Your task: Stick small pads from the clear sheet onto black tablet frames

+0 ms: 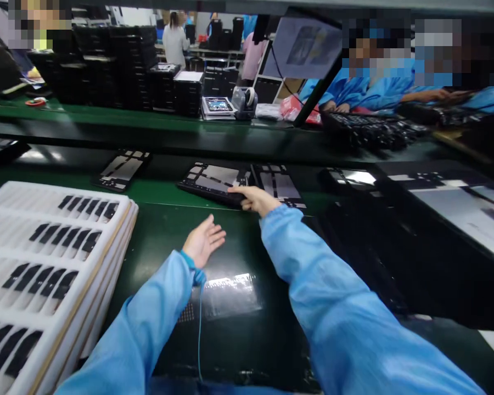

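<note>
My right hand (253, 198) reaches out over the green bench and grips the near edge of a flat black device panel (214, 181) that lies on the conveyor, its back side showing grey patches. My left hand (203, 241) hovers palm up over the dark mat, fingers spread, holding nothing. Both arms wear light blue sleeves. A second panel (278, 184) lies just right of the gripped one.
A stack of white foam trays (8, 197) with several small black strips stands at the left. More panels (121, 170) lie along the belt. Across the bench sit stacked black trays (102, 66), a tape dispenser (245, 101) and people in blue coats.
</note>
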Action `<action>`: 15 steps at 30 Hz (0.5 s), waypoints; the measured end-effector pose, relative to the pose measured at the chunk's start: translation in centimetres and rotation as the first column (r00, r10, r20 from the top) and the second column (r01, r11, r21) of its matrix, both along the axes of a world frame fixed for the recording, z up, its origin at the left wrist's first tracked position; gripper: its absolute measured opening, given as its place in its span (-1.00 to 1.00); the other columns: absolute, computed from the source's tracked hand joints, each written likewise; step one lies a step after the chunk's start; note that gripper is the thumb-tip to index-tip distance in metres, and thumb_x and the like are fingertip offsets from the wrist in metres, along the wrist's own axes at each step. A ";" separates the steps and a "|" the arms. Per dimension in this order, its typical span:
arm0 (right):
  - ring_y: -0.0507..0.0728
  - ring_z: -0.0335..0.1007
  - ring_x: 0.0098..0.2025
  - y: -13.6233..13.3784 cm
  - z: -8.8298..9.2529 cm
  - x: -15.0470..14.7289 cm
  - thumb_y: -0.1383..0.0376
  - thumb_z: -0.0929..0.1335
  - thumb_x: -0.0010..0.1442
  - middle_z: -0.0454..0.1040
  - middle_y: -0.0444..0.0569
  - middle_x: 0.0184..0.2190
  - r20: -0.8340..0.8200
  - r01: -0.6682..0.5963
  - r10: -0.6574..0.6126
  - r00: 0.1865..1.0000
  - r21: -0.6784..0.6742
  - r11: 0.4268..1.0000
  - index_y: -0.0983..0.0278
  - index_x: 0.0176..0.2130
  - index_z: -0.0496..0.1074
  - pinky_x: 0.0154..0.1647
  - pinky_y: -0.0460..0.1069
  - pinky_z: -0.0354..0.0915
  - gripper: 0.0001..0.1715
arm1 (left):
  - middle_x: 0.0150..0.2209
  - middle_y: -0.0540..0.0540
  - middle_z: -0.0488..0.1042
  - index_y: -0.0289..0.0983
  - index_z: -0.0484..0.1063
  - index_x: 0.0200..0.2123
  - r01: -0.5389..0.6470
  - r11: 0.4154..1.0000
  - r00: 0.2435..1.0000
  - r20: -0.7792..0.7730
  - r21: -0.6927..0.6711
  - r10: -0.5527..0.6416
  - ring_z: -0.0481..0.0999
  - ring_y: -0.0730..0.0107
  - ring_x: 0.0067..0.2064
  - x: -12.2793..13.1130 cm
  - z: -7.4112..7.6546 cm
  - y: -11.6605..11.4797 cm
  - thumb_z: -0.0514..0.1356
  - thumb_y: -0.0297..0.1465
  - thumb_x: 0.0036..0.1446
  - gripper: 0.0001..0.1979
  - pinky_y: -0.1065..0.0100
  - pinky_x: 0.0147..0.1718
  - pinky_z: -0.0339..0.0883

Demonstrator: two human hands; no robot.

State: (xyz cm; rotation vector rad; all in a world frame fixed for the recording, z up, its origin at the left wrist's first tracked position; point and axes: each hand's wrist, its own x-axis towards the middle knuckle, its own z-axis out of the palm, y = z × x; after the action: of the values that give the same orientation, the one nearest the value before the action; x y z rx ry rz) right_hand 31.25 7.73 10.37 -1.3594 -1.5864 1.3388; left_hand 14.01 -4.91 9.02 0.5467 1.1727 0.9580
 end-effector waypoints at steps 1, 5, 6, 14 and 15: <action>0.05 0.60 -0.20 -2.7 -0.3 0.8 0.06 0.47 0.52 0.64 -0.04 -0.09 -0.064 -0.068 0.067 0.996 -0.010 0.998 0.31 0.10 0.55 -0.19 0.00 0.61 -0.61 | 0.25 -0.24 0.53 -0.28 0.47 0.28 -0.042 0.999 0.999 -0.007 0.025 0.043 0.59 0.16 0.22 0.4 0.0 1.0 0.31 -0.06 0.41 -0.45 0.00 0.25 0.63; -0.03 0.15 -0.63 -16.6 -0.5 7.7 -0.10 0.49 0.41 0.31 -0.22 -0.60 -0.177 -0.233 0.216 0.960 -0.080 0.969 0.27 -0.34 0.59 -0.63 -0.07 0.26 -0.47 | 0.27 -0.24 0.52 -0.27 0.47 0.29 -0.077 0.993 0.995 -0.058 0.093 0.083 0.57 0.15 0.24 0.9 -0.3 1.0 0.32 -0.08 0.41 -0.46 -0.02 0.27 0.62; 0.04 0.21 -0.61 -20.2 -0.3 9.9 -0.13 0.45 0.40 0.30 -0.15 -0.62 -0.194 -0.216 0.196 0.961 -0.087 0.973 0.24 -0.44 0.56 -0.62 0.00 0.30 -0.41 | 0.27 -0.24 0.52 -0.26 0.47 0.28 -0.042 0.995 0.996 -0.071 0.092 0.049 0.58 0.16 0.24 0.8 -0.4 -0.2 0.32 -0.09 0.41 -0.48 -0.01 0.27 0.62; 0.26 0.17 -0.64 -34.1 1.5 16.4 -0.26 0.40 0.23 0.25 0.07 -0.67 -0.019 0.464 -0.464 0.885 -0.035 0.885 -0.11 -0.56 0.66 -0.74 0.23 0.16 -0.48 | 0.19 -0.19 0.57 -0.25 0.54 0.18 0.355 0.935 0.930 -0.109 0.019 -0.351 0.60 0.20 0.16 2.3 -0.5 -13.8 0.30 -0.06 0.42 -0.54 0.10 0.17 0.67; 0.24 0.17 -0.64 -33.8 1.9 15.1 -0.26 0.44 0.19 0.28 0.06 -0.65 -0.035 0.461 -0.461 0.887 -0.015 0.887 -0.11 -0.54 0.68 -0.74 0.22 0.15 -0.53 | 0.20 -0.20 0.57 -0.22 0.55 0.18 0.324 0.946 0.937 -0.150 0.036 -0.315 0.60 0.22 0.15 2.4 -0.3 -14.5 0.29 -0.06 0.43 -0.56 0.11 0.17 0.67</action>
State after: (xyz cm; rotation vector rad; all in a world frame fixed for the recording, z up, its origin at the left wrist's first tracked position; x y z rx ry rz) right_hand 46.38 -26.05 12.26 -1.5814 -1.1312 1.0663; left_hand 16.46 -19.36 8.72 0.8381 1.1401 0.6838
